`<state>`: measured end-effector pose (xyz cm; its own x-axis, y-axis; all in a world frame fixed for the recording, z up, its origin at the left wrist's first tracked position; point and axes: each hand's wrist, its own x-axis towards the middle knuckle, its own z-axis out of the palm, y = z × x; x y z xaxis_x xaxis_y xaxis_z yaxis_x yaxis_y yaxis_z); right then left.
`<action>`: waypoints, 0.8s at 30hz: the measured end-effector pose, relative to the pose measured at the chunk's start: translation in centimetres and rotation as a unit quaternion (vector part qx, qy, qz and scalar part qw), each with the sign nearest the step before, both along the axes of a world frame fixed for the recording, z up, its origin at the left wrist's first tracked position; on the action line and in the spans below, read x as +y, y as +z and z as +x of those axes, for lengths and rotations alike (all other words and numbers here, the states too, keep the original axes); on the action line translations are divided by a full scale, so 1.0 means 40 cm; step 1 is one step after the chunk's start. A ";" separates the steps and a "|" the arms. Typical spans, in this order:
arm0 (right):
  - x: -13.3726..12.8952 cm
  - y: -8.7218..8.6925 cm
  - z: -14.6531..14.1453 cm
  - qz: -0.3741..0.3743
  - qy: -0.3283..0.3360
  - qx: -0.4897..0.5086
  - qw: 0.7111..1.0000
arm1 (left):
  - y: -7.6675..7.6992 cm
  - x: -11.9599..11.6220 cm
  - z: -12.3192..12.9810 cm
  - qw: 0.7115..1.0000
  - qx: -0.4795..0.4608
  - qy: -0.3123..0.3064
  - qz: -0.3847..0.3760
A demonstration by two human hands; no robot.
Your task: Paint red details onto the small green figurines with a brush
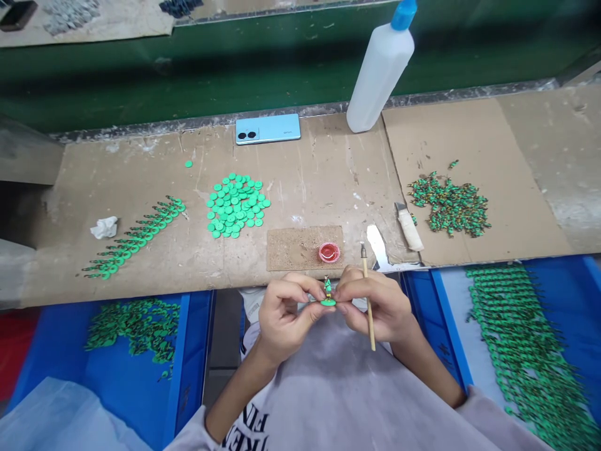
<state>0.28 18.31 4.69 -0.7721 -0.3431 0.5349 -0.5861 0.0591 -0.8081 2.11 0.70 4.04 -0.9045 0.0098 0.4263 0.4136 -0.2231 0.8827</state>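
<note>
A small green toy figurine (327,287) stands upright on a round green base between my hands, just off the table's front edge. My left hand (286,313) is closed, pinching the base between thumb and fingers. My right hand (387,307) is closed around a thin wooden-handled brush (369,313), its dark tip pointing up and away; the exact kind of tip is too small to make out. The right thumb and forefinger also touch the figurine's side. Just beyond lies a small dish of red liquid (329,252) on a brown board (293,248).
Green discs (237,207) lie heaped left of centre, beside a row of based figurines (136,241). Loose figurines (453,203) are piled right. A knife with wrapped handle (410,230), a phone (270,129) and a white bottle (381,75) stand or lie about. Blue bins (190,357) flank me below.
</note>
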 end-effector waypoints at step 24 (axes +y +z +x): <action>-0.017 -0.003 -0.004 0.039 -0.029 0.076 0.996 | -0.005 -0.016 0.007 0.995 0.038 0.031 -0.086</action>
<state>0.14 17.62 4.56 -0.7037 -0.3450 0.6211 -0.6954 0.1552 -0.7017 2.41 0.07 3.84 -0.8705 0.0347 0.4909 0.4895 -0.0429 0.8710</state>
